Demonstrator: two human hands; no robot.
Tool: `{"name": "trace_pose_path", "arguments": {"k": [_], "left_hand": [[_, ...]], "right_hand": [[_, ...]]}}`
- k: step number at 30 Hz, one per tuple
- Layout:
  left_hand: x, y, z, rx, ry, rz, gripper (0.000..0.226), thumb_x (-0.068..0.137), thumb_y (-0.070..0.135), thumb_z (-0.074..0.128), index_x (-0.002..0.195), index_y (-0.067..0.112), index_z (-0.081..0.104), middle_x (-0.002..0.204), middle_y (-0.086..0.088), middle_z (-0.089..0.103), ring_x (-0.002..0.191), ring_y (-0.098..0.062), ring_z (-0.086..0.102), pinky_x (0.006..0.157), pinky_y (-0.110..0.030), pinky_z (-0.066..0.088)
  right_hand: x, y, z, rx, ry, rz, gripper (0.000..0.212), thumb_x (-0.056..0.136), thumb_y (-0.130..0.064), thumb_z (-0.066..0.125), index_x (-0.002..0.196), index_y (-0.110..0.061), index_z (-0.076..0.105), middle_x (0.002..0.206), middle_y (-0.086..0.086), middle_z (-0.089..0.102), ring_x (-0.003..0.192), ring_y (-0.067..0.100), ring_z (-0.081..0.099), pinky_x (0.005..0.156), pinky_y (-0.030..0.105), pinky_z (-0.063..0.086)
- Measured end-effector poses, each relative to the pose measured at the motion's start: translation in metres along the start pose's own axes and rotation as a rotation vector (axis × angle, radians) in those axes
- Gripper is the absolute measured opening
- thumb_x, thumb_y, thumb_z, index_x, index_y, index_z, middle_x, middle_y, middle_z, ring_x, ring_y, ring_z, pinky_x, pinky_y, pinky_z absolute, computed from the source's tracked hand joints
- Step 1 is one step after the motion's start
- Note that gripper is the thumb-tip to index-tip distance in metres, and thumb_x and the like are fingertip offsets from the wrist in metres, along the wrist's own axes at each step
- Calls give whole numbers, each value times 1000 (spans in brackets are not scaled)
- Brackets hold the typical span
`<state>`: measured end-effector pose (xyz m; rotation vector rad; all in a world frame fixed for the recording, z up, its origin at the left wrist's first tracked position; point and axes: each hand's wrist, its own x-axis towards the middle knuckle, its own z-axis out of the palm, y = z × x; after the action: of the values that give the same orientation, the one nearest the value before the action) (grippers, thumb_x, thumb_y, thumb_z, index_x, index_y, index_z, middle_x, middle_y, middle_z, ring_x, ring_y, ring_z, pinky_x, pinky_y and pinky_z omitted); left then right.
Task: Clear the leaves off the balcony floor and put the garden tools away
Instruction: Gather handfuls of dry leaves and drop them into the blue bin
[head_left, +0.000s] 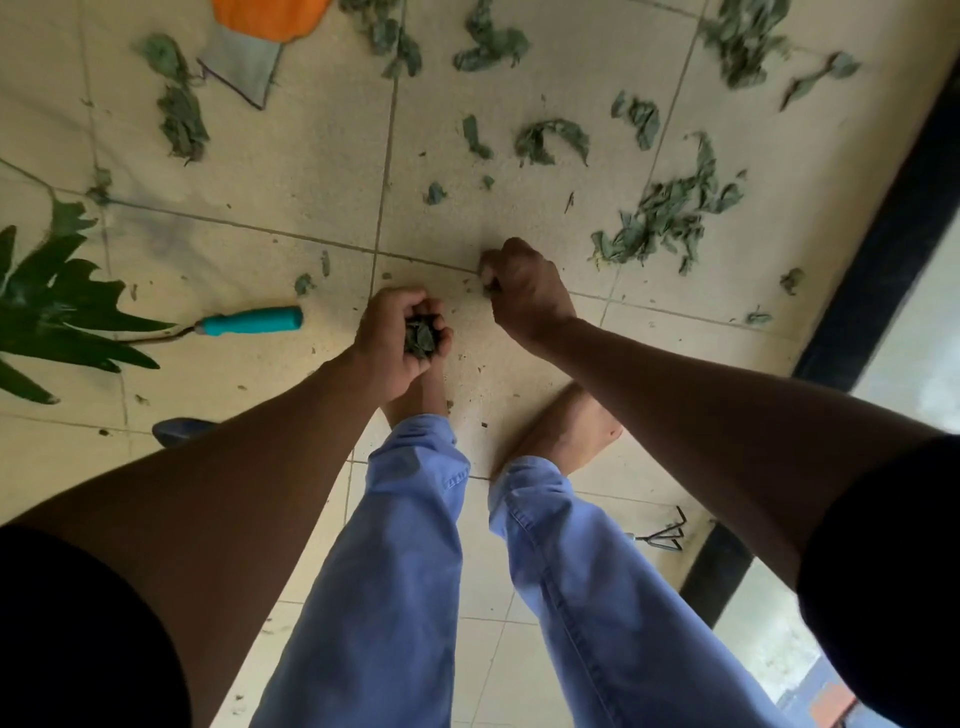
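Observation:
Wilted green leaves lie scattered over the beige tiled balcony floor (291, 171), with a big pile (670, 218) at the right and clumps (491, 44) farther off. My left hand (397, 338) is cupped around a handful of gathered leaves (421, 338). My right hand (524, 291) reaches down to the floor and pinches a small leaf (487, 270) at a tile joint. A garden tool with a teal handle (252, 320) lies on the floor left of my left hand. A small metal hand rake (662, 535) lies behind my right leg.
An orange and grey gardening glove (254, 41) lies at the top left. A potted plant's dark green leaves (57, 306) reach in from the left. A black railing base (878, 249) runs along the right edge. My bare feet and blue trousers (410, 545) stand below the hands.

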<state>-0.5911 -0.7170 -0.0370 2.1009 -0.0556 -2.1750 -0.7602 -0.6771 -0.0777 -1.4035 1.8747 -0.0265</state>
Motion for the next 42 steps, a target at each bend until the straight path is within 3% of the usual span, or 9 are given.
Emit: {"name": "trace_pose_path", "arguments": {"k": [4,7,10,14,23,28,32,38,42], "left_hand": [[0,-5,12,21,12,-18,35,102,19,50,75,4,67,68,-9,62,54,-19,62,57,-30,51],[-5,-5,28,-9,-36,-9,33,104,17,46,80,8,65,74,-9,67,61,-17,66,62,-30,55],[-17,2,51,-116,-206,1,29,107,0,37,90,16,54,73,9,64,57,7,62,57,-9,48],[-26,-2,84,-56,-276,52,54,108,13,29,62,13,56,52,4,58,52,-7,62,56,-19,49],[-6,13,149,-131,-202,22,33,102,24,44,83,9,67,80,-8,65,76,-22,67,80,-33,58],[8,4,156,-87,-210,-25,36,101,26,43,79,10,66,77,-6,62,75,-20,63,75,-31,58],[8,-3,155,-46,-192,-40,36,101,26,43,79,10,66,75,-6,62,73,-20,63,75,-30,57],[13,-3,147,-4,-170,-46,35,101,27,44,80,10,65,76,-5,61,73,-19,62,77,-30,57],[16,-4,144,4,-160,-61,36,101,27,42,81,10,66,78,-6,62,76,-20,63,78,-30,58]], "right_hand": [[-14,-11,-20,237,116,67,15,82,0,69,85,-13,75,92,1,68,80,15,62,65,14,43],[-32,-30,-41,392,145,14,11,77,-9,77,84,-17,75,89,-4,72,84,11,63,72,18,46],[-50,-36,-55,457,74,20,15,76,-9,76,85,-20,74,90,-3,70,82,12,61,69,15,44],[-66,-30,-65,378,140,-2,9,85,-12,70,92,-17,68,96,5,61,81,18,56,62,17,41],[-75,45,-93,195,500,98,25,97,-29,58,116,-14,61,119,7,53,101,18,55,65,19,41],[-50,103,-77,59,321,367,41,91,-25,67,131,-22,58,131,9,51,114,30,54,78,38,55],[-25,108,-65,5,275,317,54,91,-41,70,137,-23,51,132,14,45,109,32,55,71,36,55],[-10,103,-50,66,286,256,25,89,2,60,109,-11,65,119,15,57,92,33,63,70,37,57],[-26,101,-52,253,319,306,21,85,2,57,92,-10,72,101,11,66,82,25,61,66,26,42]]}}
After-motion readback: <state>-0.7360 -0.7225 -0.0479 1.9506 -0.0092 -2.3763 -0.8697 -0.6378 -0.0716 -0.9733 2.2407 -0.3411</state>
